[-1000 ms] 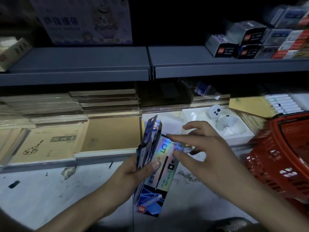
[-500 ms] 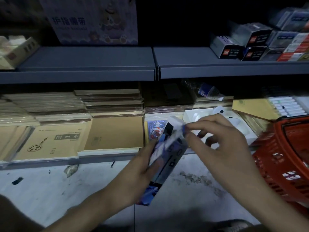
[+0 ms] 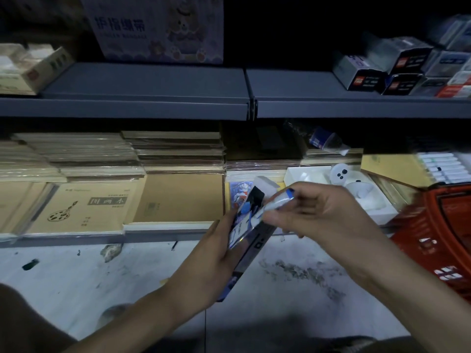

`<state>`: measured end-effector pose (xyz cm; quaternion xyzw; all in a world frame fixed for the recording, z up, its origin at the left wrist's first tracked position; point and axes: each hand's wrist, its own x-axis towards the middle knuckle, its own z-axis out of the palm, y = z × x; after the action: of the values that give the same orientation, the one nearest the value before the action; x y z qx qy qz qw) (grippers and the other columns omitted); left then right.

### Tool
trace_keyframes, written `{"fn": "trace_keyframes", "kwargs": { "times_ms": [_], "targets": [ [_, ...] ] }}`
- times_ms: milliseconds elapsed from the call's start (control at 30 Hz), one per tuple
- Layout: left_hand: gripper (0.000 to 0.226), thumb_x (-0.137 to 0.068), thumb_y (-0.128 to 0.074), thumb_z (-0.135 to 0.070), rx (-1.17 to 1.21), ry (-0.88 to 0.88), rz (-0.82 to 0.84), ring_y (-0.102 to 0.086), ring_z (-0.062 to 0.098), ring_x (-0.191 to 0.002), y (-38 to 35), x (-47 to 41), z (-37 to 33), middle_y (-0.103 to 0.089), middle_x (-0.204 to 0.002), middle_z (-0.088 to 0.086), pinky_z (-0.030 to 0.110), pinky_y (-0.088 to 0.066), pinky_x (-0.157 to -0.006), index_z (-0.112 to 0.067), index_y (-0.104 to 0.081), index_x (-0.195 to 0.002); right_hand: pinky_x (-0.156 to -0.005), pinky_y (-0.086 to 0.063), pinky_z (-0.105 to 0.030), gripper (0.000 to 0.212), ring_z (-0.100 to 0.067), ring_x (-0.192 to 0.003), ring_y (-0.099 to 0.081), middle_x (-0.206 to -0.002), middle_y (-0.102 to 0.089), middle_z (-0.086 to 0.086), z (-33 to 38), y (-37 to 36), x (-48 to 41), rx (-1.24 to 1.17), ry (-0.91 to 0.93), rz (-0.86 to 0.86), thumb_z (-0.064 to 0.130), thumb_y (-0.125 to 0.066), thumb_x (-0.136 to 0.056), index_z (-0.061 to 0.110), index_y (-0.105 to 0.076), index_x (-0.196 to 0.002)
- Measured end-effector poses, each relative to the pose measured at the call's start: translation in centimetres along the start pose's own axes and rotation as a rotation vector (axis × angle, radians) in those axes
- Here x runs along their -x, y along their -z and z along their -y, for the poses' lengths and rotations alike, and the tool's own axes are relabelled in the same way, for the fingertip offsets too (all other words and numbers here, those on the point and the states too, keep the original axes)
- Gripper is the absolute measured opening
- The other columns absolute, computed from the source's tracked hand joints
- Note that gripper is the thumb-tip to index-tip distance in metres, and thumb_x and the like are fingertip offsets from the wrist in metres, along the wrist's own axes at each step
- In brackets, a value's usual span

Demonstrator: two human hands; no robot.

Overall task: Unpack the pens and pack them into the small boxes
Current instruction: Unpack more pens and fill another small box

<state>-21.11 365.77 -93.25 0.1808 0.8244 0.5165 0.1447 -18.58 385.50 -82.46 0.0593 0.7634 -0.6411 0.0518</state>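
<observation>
— Pulling a pen out, are they?

— Looks that way. The right hand (image 3: 323,217) has thumb and first fingers pinched on a slim white barrel with a blue end, which I take for a pen (image 3: 277,203), right at the top of the pen packs (image 3: 251,236). It's blurred, so I won't swear it's free of the wrapper.

— And the other hand?

— The left hand (image 3: 216,256) is curled round the lower part of the packs, thumb on the front. It holds them on end over the floor (image 3: 76,289), just in front of the lower shelf (image 3: 165,228).

— How many packs?

— Several cards pressed together; I can't count them.

— So how far along is it?

— Early, I'd say. One pen at most is out, and the others in the bundle look unopened. Nothing I can see has gone into a box. There are small boxes (image 3: 367,75) on the upper shelf (image 3: 331,98) to the right, well apart from both hands. Whether they're the ones meant, or open, I can't tell.

— The red basket (image 3: 420,238)?

— Beside the right forearm, its inside out of view. The white tray (image 3: 382,212) beyond the hand holds white moulded things, not pens as far as I can make out.

— What's left, then?

— Nearly all of it: the unpacking, then every bit of the boxing.
</observation>
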Motion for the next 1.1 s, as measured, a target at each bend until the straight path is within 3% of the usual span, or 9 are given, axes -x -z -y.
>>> {"fn": "trace_keyframes", "kwargs": {
  "times_ms": [100, 233, 300, 367, 533, 700, 800, 900, 1100],
  "targets": [
    [0.043, -0.103, -0.053, -0.037, 0.035, 0.024, 0.021, -0.052, -0.009, -0.127, 0.3, 0.7, 0.1, -0.058, -0.135, -0.028, 0.015, -0.044, -0.102, -0.055, -0.039, -0.141, -0.054, -0.044, -0.01, 0.016, -0.002, -0.053, -0.061, -0.069, -0.074, -0.002, 0.6, 0.6, -0.2, -0.003, 0.095, -0.097, 0.012, -0.083, -0.075, 0.002, -0.073, -0.081],
    [0.026, -0.106, -0.052, -0.02, 0.023, -0.022, 0.089, -0.07, 0.0, -0.104, 0.2, 1.3, 0.1, -0.075, -0.108, -0.022, 0.01, -0.053, -0.079, -0.035, -0.058, -0.126, -0.06, -0.051, -0.023, 0.026, -0.012, -0.067, -0.065, -0.083, -0.076, -0.009, 1.0, 1.4, -0.4, -0.003, 0.147, -0.149, 0.029, -0.077, -0.08, 0.006, -0.072, -0.091],
    [0.033, -0.103, -0.06, -0.033, 0.151, -0.065, 0.112, -0.07, 0.009, -0.112, -0.4, 1.1, 0.0, -0.075, -0.118, -0.009, 0.022, -0.057, -0.088, -0.029, -0.056, -0.136, -0.06, -0.054, -0.023, 0.024, -0.013, -0.07, -0.069, -0.086, -0.076, -0.013, 1.0, 1.0, -0.5, 0.015, 0.141, -0.129, 0.024, -0.077, -0.082, 0.003, -0.07, -0.093],
    [0.042, -0.105, -0.057, -0.023, 0.335, -0.004, 0.147, -0.063, 0.013, -0.126, -0.5, 0.8, -0.3, -0.068, -0.134, -0.008, 0.03, -0.054, -0.1, -0.029, -0.048, -0.146, -0.053, -0.054, -0.023, 0.013, -0.013, -0.065, -0.071, -0.082, -0.075, -0.015, 0.8, 0.1, -0.5, -0.008, 0.123, -0.115, 0.011, -0.076, -0.085, 0.003, -0.068, -0.091],
    [0.041, -0.102, -0.058, -0.021, 0.449, 0.038, 0.125, -0.065, 0.009, -0.121, -0.9, 0.3, -0.4, -0.072, -0.127, -0.01, 0.021, -0.053, -0.092, -0.026, -0.052, -0.142, -0.04, -0.05, -0.028, 0.009, -0.018, -0.039, -0.061, -0.064, -0.073, -0.01, 0.0, -0.8, -0.4, 0.033, 0.08, -0.122, 0.008, -0.073, -0.092, 0.013, -0.065, -0.092],
    [0.044, -0.101, -0.056, -0.026, 0.394, 0.075, 0.066, -0.057, -0.004, -0.127, -0.7, 0.6, -0.3, -0.064, -0.133, -0.027, 0.014, -0.047, -0.099, -0.039, -0.047, -0.142, -0.034, -0.046, -0.031, 0.019, -0.031, -0.034, -0.058, -0.055, -0.063, -0.02, 0.2, 2.4, -1.2, 0.063, 0.139, -0.426, 0.013, -0.071, -0.096, 0.002, -0.061, -0.106],
    [0.044, -0.104, -0.054, -0.028, 0.364, 0.093, 0.07, -0.056, -0.005, -0.127, -0.6, 0.9, -0.3, -0.061, -0.135, -0.028, 0.023, -0.049, -0.105, -0.042, -0.043, -0.144, -0.043, -0.054, -0.032, 0.024, -0.03, -0.045, -0.067, -0.064, -0.068, -0.024, 0.4, 4.1, -1.3, -0.006, 0.168, -0.499, 0.013, -0.069, -0.098, -0.008, -0.06, -0.104],
    [0.045, -0.104, -0.053, -0.028, 0.373, 0.102, 0.068, -0.058, -0.002, -0.127, -0.6, 1.2, -0.5, -0.062, -0.135, -0.025, 0.035, -0.05, -0.108, -0.041, -0.042, -0.145, -0.058, -0.06, -0.025, 0.02, -0.022, -0.058, -0.073, -0.074, -0.074, -0.02, 0.4, 4.8, -1.3, -0.206, 0.084, -0.437, 0.017, -0.07, -0.095, -0.003, -0.067, -0.097],
    [0.048, -0.102, -0.054, -0.031, 0.364, 0.091, 0.014, -0.057, -0.004, -0.126, -0.6, 1.1, -0.6, -0.061, -0.134, -0.03, 0.04, -0.048, -0.111, -0.047, -0.04, -0.145, -0.065, -0.058, -0.018, 0.015, -0.017, -0.069, -0.073, -0.078, -0.076, -0.014, 0.2, 4.9, -1.4, -0.3, 0.027, -0.318, 0.019, -0.077, -0.075, 0.004, -0.075, -0.079]
  ]
}}
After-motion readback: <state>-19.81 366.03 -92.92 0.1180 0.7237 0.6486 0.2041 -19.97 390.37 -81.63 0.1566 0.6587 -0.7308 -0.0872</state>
